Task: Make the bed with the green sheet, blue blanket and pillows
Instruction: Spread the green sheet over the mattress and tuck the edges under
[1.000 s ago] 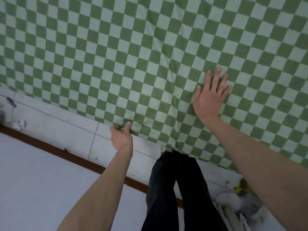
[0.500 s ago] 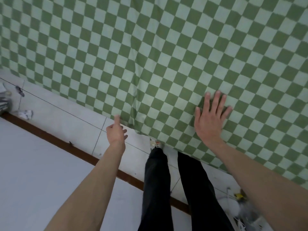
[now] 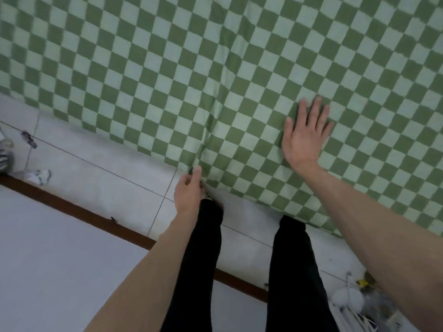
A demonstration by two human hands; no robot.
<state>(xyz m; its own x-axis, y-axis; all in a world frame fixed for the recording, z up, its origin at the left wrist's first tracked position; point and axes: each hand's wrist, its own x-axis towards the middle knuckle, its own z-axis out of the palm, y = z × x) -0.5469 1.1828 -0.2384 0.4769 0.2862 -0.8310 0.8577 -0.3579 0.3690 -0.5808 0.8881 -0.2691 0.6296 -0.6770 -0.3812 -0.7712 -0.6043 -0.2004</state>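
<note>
- Since the earlier frame, left hand has moved from open air to the hanging edge of the green sheet; thumb and fingers pinch the hem at a vertical fold.
- Right hand lies flat on the sheet, fingers straight and spread, near the bed edge.
- Sheet covers the bed; its lower edge overhangs the tiled floor.
- Legs stand beside the edge.

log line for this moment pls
stage: smoothing green checked sheet | left hand: pinches hanging sheet edge | right hand: flat on sheet | blanket, pillows: not in view
</note>
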